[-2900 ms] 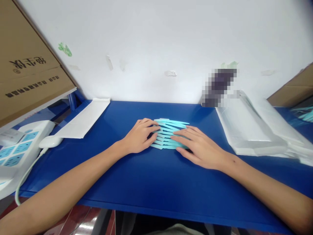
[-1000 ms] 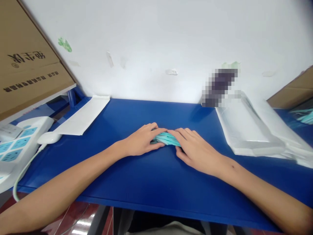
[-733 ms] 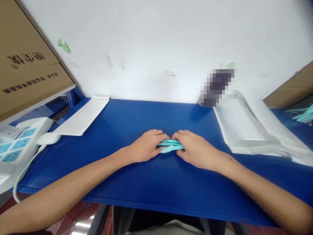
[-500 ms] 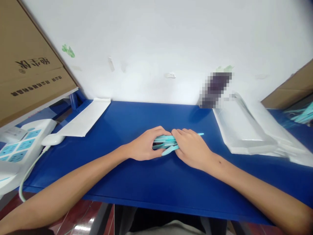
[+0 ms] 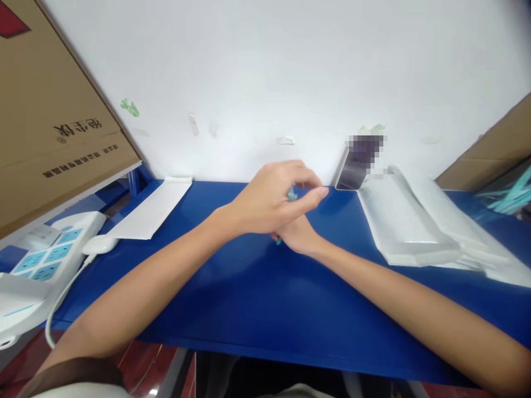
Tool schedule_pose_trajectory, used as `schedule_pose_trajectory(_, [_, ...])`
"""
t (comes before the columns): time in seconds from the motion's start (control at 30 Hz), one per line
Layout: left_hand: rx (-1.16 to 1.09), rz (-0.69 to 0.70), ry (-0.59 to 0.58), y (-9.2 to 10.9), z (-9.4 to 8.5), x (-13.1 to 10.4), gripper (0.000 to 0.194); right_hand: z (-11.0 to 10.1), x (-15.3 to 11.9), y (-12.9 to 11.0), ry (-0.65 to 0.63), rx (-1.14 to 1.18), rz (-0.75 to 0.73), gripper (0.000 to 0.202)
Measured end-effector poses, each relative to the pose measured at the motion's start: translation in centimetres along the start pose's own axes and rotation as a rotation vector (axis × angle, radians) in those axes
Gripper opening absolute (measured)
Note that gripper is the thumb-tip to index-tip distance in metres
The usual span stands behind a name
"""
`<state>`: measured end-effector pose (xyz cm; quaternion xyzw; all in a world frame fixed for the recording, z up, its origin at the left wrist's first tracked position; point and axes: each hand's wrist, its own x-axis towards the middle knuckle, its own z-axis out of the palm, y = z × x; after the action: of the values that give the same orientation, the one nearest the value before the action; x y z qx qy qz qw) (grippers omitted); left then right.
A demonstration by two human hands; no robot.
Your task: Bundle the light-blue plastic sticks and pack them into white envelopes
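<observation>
Above the middle of the table, my left hand is curled over the upper end of a bundle of thin teal plastic sticks. Its fingers and thumb bend round with a gap at the tips, where a bit of teal shows. Just below and partly behind it, my right hand is closed around the lower part of the bundle. A small teal end pokes out under its fingers. Most of the sticks are hidden by the two hands, so their exact kind cannot be made out.
White plastic bags lie at the right, beside a phone leaning on the wall. A white flat packet and a power strip are at the left. Cardboard boxes stand at both sides. More teal sticks show far right.
Both hands have risen and moved toward the wall with the bundle. It was lying sideways between them; now the left hand is above the right. The view has shifted slightly.
</observation>
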<state>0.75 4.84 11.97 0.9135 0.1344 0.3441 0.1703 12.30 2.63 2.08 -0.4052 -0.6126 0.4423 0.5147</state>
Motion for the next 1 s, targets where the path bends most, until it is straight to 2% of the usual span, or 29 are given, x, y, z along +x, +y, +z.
schedule_pose_trajectory(0.1, [0.105, -0.117, -0.11, -1.3, 1.1, 0.1, 0.036, 0.0, 0.4, 1.8, -0.02, 0.034, 0.039, 0.036])
schedule_pose_trajectory(0.23, [0.124, -0.16, -0.119, -2.3, 1.1, 0.0, 0.042, -0.3, 0.5, 3.0, -0.093, 0.08, 0.052, 0.046])
schedule_pose_trajectory(0.33, [0.026, -0.136, -0.042, -2.1, 0.9, 0.1, 0.04, -0.2, 0.5, 2.5, -0.085, 0.075, 0.033, 0.047])
schedule_pose_trajectory(0.5, [-0.347, -0.224, 0.169, -1.9, 2.1, -0.1, 0.045, -0.2, 0.7, 1.9, 0.091, -0.009, -0.122, 0.045])
schedule_pose_trajectory(0.6, [-0.461, -0.267, 0.18, -2.3, 3.6, -0.3, 0.047, -0.6, 0.9, 2.4, 0.083, -0.017, -0.143, 0.041])
schedule_pose_trajectory(0.7, [-0.539, -0.296, 0.142, -2.8, 4.1, 0.2, 0.055, -1.0, 1.0, 3.2, 0.03, -0.006, -0.058, 0.041])
schedule_pose_trajectory(0.77, [-0.55, -0.301, 0.109, -4.0, 3.1, 0.7, 0.064, -1.1, 1.0, 3.6, 0.011, -0.01, 0.026, 0.045])
schedule_pose_trajectory(0.83, [-0.426, -0.318, 0.091, -6.3, 0.7, 0.8, 0.069, -1.2, 0.8, 3.8, 0.029, -0.023, 0.099, 0.047])
schedule_pose_trajectory(0.9, [-0.117, -0.395, 0.112, -10.0, -3.0, -0.4, 0.067, -1.2, 0.7, 3.7, 0.052, -0.035, 0.139, 0.046])
schedule_pose_trajectory(0.93, [0.119, -0.462, 0.127, -12.1, -5.1, -1.4, 0.066, -1.2, 0.7, 3.5, 0.052, -0.043, 0.148, 0.045])
schedule_pose_trajectory(1.0, [0.557, -0.683, 0.045, -16.5, -9.4, -4.4, 0.075, -1.1, 0.6, 3.1, 0.036, -0.066, 0.153, 0.045])
